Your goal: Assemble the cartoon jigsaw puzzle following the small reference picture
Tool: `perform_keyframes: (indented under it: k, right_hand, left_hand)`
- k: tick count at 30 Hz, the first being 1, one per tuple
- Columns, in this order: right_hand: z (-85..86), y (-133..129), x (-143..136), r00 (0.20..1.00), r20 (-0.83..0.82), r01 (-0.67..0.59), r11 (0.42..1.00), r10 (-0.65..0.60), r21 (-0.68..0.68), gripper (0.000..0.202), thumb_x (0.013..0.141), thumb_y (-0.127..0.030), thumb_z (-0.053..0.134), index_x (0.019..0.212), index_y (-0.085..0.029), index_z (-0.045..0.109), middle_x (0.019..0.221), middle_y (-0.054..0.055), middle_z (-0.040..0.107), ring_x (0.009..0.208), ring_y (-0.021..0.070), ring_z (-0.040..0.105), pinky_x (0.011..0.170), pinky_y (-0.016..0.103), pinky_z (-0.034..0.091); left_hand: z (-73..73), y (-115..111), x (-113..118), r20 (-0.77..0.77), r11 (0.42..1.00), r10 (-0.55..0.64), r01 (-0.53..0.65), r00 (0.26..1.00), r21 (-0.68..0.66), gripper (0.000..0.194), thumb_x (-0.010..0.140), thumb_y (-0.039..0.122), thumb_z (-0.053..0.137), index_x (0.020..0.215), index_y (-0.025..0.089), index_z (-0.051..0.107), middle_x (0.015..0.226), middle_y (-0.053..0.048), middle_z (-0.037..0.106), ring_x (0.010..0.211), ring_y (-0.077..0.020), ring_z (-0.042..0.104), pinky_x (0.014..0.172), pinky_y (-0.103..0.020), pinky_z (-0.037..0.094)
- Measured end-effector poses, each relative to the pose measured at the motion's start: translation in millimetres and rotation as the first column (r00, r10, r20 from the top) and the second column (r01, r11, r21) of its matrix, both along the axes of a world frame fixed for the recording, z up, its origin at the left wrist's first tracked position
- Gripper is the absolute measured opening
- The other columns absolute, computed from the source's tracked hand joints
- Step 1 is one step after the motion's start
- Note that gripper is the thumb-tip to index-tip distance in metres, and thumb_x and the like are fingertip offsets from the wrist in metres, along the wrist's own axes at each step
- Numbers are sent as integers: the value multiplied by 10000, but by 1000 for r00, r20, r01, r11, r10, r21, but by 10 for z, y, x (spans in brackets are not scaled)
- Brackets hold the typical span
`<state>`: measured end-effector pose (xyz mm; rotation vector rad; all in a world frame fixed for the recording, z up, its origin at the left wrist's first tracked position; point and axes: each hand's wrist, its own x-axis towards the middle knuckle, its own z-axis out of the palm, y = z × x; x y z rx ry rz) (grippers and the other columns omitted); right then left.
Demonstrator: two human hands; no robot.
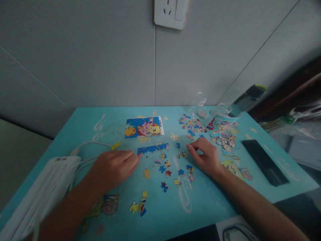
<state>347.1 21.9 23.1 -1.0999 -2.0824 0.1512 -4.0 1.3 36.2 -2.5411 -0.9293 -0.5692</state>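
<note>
L hand [116, 166], curled, placed at joined strip's [153, 148] L edge; R hand [206, 155], curled, nr loose pcs [181, 172]; grasps can't be told. Open room seen, tabletop [200, 209] front.

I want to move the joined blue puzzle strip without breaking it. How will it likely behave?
The blue strip looks thin and flat, so it should slide, not tip. Long, narrow and made of interlocked pieces, it may sag or part at a seam if lifted by one end.
</note>
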Motion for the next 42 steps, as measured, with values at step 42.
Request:
perform_keyframes:
  k: [42]
  right_hand:
    - [173, 15, 84, 974, 178, -80, 948, 141, -309, 170, 985, -265, 602, 1066, -231, 746, 949, 70, 729, 900, 217, 677, 857, 389, 539]
  left_hand:
    - [-56, -206, 231, -4, 987, -116, 115, 993, -109, 235, 972, 137, 563, 753, 216, 530, 650, 41, 505, 552, -154, 483, 668, -371, 496]
